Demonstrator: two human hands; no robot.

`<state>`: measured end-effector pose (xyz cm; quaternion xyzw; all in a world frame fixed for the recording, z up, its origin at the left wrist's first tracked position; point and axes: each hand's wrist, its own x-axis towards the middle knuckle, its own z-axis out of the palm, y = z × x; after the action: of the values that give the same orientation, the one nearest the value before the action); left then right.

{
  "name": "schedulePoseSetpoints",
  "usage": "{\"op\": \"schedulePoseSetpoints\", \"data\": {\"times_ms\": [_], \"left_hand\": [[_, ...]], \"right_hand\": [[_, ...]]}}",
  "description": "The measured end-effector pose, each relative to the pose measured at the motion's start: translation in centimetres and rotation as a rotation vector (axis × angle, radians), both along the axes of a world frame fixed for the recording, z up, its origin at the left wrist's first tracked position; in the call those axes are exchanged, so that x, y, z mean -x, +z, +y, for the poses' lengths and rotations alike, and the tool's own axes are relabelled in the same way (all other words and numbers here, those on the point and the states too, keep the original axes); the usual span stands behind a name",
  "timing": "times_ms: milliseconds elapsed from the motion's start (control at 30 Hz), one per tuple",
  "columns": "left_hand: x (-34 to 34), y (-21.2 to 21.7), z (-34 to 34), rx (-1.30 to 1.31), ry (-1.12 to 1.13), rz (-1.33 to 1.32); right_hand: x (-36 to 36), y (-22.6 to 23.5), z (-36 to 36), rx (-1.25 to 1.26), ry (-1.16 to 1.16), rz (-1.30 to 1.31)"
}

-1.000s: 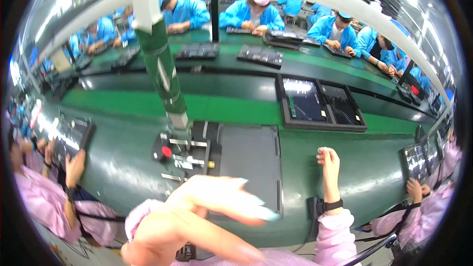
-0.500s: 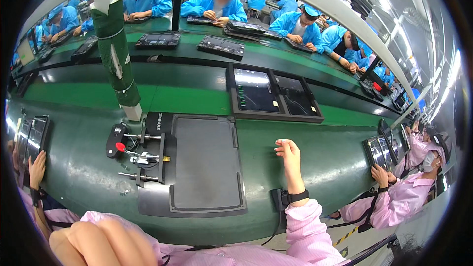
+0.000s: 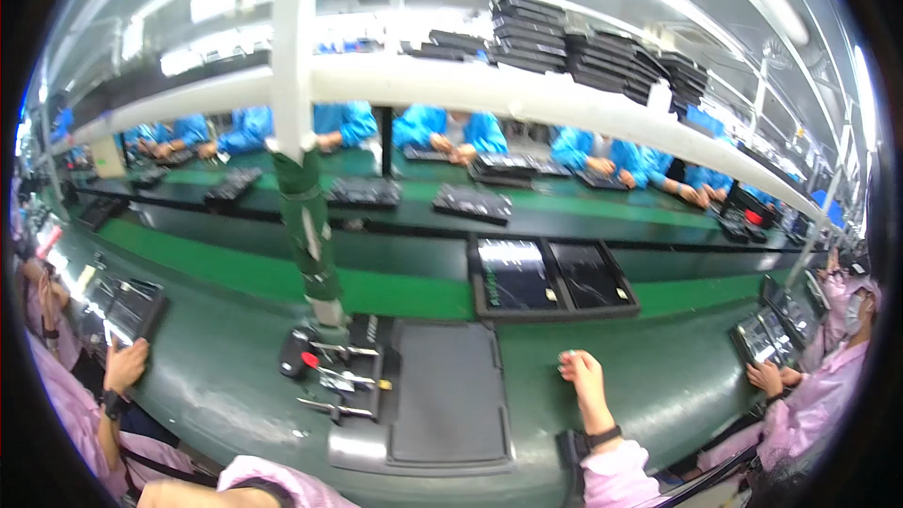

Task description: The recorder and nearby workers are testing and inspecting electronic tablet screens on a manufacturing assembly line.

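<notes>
My right hand (image 3: 585,386) is raised over the green bench (image 3: 245,395), right of a black flat fixture (image 3: 447,400) with a raised rim. Its fingers are curled together at the tips; anything small between them cannot be made out. A dark band circles that wrist. At the lower edge my left hand (image 3: 183,495) shows only as a blurred part by its pink sleeve, and its fingers are out of sight. On the fixture's left side sit metal rods and a clamp with a red knob (image 3: 309,359). Beside them lies a black rounded device (image 3: 294,350).
Beyond the fixture stands a black tray (image 3: 555,312) with two dark screen panels. A green-wrapped post (image 3: 306,226) rises behind the clamp. Co-workers' hands (image 3: 127,363) hold panels at both sides. Stacked black trays (image 3: 527,33) rest on an overhead shelf.
My view has tilted up, so the bench sits lower in the picture. The left hand has slipped mostly below the lower edge. My right hand keeps its curl beside the fixture.
</notes>
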<state>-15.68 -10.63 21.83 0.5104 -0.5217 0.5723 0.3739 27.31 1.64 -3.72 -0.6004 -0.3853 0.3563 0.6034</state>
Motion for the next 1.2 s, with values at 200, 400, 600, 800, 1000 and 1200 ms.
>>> {"op": "schedulePoseSetpoints", "data": {"times_ms": [200, 400, 600, 800, 1000, 1200], "left_hand": [[-3.0, -1.7, 0.5, 0.748, 0.249, 0.458], [-6.4, -1.9, -2.3, 0.659, 0.154, 0.563], [-5.6, -4.3, -1.7, 0.666, 0.166, 0.608], [-2.8, -11.2, 10.8, 0.498, 2.215, 1.088], [1.6, -18.3, 14.9, 0.897, 2.130, 1.200], [1.3, -20.0, 15.0, 1.001, 2.054, 0.876]], "right_hand": [[0.1, -0.6, 0.3, -0.033, 0.005, 0.004], [0.1, -0.5, 0.2, -0.024, -0.002, 0.011], [0.2, -0.1, 0.0, -0.040, 0.017, 0.020], [0.8, 0.9, -0.4, -0.006, 0.010, 0.046], [2.0, 2.9, -1.6, -0.003, 0.066, -0.052], [3.1, 3.2, -2.0, 0.036, 0.141, -0.126]]}}
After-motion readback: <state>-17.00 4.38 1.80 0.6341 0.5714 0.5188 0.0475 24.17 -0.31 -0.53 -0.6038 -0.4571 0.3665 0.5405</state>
